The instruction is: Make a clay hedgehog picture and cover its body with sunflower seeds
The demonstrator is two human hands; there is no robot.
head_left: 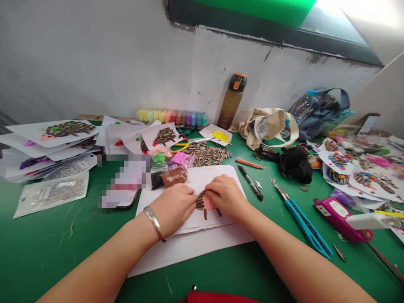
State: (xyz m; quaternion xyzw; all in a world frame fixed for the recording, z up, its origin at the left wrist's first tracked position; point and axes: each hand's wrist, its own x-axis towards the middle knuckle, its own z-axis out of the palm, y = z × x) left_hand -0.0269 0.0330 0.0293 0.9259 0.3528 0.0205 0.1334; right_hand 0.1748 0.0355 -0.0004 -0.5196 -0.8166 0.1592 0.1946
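Observation:
On white paper sheets (189, 242) lies a flat animal figure of pink clay (208, 201). Striped sunflower seeds (200, 200) cover its left part, and short brown clay legs (205, 214) stick out below. My left hand (175, 206), with a silver bangle at the wrist, lies on the paper, its fingertips at the figure's left edge. From the right, my right hand (227, 195) bends over the figure, thumb and fingers pinched together at its upper part. Whatever is between them is hidden. Beyond the paper is a pile of loose sunflower seeds (210, 155).
Bags of brown clay (174, 176) and black clay (157, 180) touch the paper's far edge. At right lie a pen (250, 181), blue craft knife (303, 223) and magenta glue gun (342, 219). A bottle (232, 103) stands at the back; finished pictures (59, 130) are stacked left.

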